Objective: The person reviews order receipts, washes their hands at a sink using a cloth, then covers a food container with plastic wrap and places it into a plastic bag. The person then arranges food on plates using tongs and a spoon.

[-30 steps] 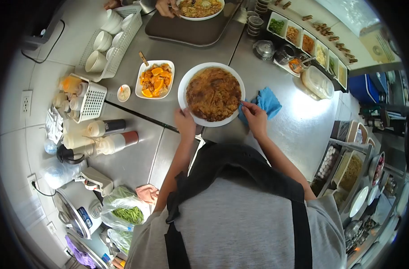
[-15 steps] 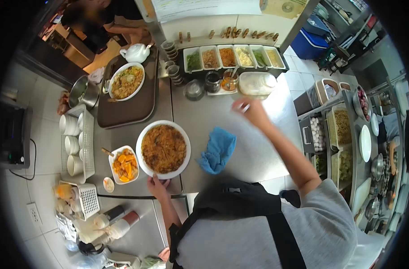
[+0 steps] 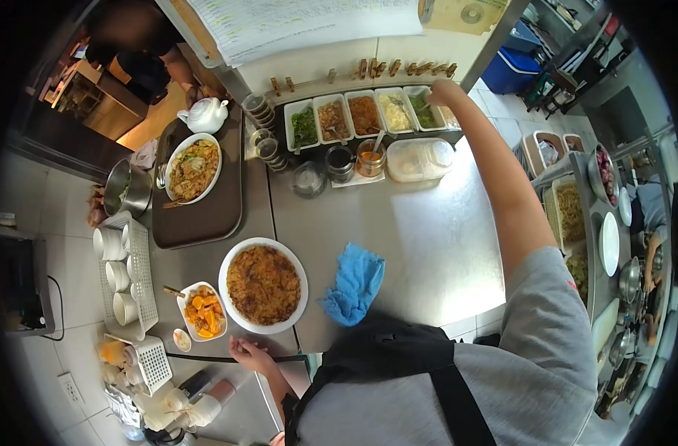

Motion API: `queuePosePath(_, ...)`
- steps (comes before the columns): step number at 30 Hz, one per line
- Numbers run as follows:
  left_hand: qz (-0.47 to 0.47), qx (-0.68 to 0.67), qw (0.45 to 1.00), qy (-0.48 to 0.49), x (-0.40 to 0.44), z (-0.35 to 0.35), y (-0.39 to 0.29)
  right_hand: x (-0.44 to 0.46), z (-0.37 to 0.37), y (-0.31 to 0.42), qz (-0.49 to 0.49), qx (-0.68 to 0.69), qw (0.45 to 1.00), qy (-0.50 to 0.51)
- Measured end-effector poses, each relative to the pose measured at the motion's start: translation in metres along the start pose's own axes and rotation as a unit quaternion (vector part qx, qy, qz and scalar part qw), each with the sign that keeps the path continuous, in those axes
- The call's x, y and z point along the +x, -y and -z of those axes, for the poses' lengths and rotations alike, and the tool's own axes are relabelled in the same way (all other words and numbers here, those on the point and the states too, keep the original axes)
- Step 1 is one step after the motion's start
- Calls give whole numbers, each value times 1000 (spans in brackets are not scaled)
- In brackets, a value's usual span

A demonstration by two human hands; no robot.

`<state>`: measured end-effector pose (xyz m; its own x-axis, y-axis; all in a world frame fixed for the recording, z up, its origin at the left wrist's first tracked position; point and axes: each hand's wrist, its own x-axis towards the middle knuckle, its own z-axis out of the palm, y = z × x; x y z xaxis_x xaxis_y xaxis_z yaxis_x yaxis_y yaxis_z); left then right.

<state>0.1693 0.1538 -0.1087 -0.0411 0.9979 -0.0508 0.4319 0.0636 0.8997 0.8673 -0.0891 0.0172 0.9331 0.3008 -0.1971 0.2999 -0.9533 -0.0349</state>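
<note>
My right hand (image 3: 446, 95) reaches to the far right end of the row of topping tubs, over the tub of green slices (image 3: 423, 111) and the pale one beside it. Its fingers are closed; whatever they hold is hidden. My left hand (image 3: 254, 357) rests at the counter's near edge, palm up with fingers loosely apart, holding nothing. Just beyond it lies a round white plate (image 3: 305, 286) covered with browned, reddish food (image 3: 263, 285). Left of the plate is a square white bowl of orange pieces (image 3: 205, 312), with a small sauce cup (image 3: 181, 340) beside it.
A crumpled blue cloth (image 3: 355, 284) lies right of the plate. Jars (image 3: 340, 163) and a lidded plastic box (image 3: 419, 160) stand before the tubs. At left, a brown tray (image 3: 198, 230) bears an oval noodle dish and white teapot (image 3: 203, 116); another person stands behind it.
My right hand has moved forward from above the counter to the topping tubs. My left hand has let go of the plate's edge. The view has shifted.
</note>
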Motion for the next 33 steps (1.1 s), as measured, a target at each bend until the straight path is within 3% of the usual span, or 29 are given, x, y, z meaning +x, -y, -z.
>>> queuePosePath(2,-27,28,999,-25,3,-2,14,-1,13,4,65,-78,995,-14)
queuePosePath(5,-178,85,980,-31,1,-4,16,-11,31,-7,148,-93,985,-8)
queuePosePath(8,-171,103,979,-42,-3,-6,8,-39,54,-14,106,-44,992,-57)
queuePosePath(11,-167,96,981,-39,-7,-9,0,-58,56,-33,126,24,989,-76)
queuePosePath(18,-194,106,975,-22,-5,-8,2,-73,12,-33,116,116,982,-92)
queuePosePath(22,-200,101,974,-24,-4,-7,2,-78,0,-26,121,92,982,-113)
queuePosePath(29,-210,80,974,-22,-3,-8,5,-113,43,-36,96,116,967,-207)
queuePosePath(33,-159,55,986,-5,-6,-7,-1,-126,56,-40,68,175,952,-242)
